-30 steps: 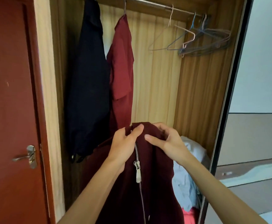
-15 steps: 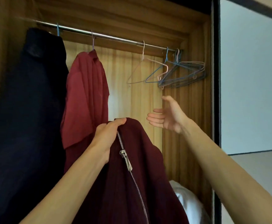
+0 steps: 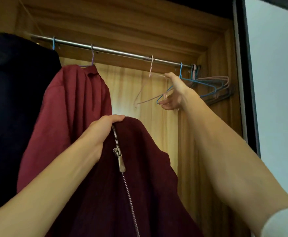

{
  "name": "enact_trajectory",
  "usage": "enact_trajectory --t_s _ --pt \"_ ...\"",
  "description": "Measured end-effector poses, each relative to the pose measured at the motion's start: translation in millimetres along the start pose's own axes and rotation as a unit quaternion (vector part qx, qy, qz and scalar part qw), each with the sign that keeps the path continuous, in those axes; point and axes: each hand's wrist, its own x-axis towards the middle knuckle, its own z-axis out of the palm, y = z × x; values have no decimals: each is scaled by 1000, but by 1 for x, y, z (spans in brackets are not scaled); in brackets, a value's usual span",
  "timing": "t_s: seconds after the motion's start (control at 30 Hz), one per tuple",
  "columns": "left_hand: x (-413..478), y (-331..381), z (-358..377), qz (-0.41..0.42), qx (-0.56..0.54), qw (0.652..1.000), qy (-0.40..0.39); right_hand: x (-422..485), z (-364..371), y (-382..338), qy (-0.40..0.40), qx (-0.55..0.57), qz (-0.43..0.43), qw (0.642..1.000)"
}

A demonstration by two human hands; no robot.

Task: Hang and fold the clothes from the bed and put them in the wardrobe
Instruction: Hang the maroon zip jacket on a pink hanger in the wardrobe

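Two bare forearms fill the near part of the view, both cut off by the lower edge, the right one showing a scrap of white sleeve point(image 3: 283, 223) at the corner. Nearest hangs the maroon zip garment point(image 3: 139, 194), its long axis running up and down, top end raised and its lower part lost below the frame; the metal zipper point(image 3: 120, 159) runs down the front with the pull hanging point-down. No label or writing can be read on it. The left hand point(image 3: 100, 132) grips the top edge beside the zipper, its fingers curled over the cloth so that their tips are hidden behind the fold. Further in, the right hand point(image 3: 175, 93) reaches up among the wire hangers, fingers apart and loosely spread; the thumb seems to touch the pink hanger point(image 3: 146, 93), the lower fingers lie by the blue hanger point(image 3: 187, 80), and whether it has hold of either cannot be told. Behind the left arm hangs a red shirt point(image 3: 71, 108) on its own hanger, and left of that a dark garment point(image 3: 11, 100), partly cut off by the frame edge and too dark to make out. Farthest, the metal rail point(image 3: 119, 53) crosses the wardrobe point(image 3: 156, 28), with a tangled bunch of empty hangers point(image 3: 215, 86) at its right end, their number unclear.
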Motion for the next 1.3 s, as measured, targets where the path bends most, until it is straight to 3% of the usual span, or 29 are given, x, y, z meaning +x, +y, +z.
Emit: enact_trajectory --t_s 0.17,0.27,0.33,0.47,0.57,0.67,0.73,0.8,0.93,1.07,1.17,1.3 --pt "2 -37 -20 31 75 997 1 18 24 12 -42 65 -17 997" --pt "-10 -44 -26 85 8 996 24 21 40 14 -50 36 -86 994" --pt "-3 -44 -28 72 7 993 90 13 49 15 -53 8 -140 989" --pt "-7 -60 -28 62 -32 996 58 -17 55 38 -52 22 -218 974" --pt "-15 -60 -39 51 -107 992 40 -43 35 68 -166 110 -150 968" --pt "-28 -67 -38 -22 -150 988 -33 -57 25 84 -271 314 21 910" --pt "-39 -72 -37 -48 -191 980 9 -68 45 99 -249 333 105 904" --pt "-61 -80 -36 -56 -227 972 16 -85 74 123 -190 331 134 915" --pt "-112 -93 -36 -114 -251 961 7 -116 95 162 -105 387 137 906" --pt "-152 -119 -49 -153 -251 956 -5 -174 71 169 -116 393 98 907" --pt "-184 -130 -60 -171 -241 955 -33 -223 46 167 -113 299 75 945" --pt "-224 -146 -65 -190 -236 949 -81 -270 39 186 -78 213 133 965"
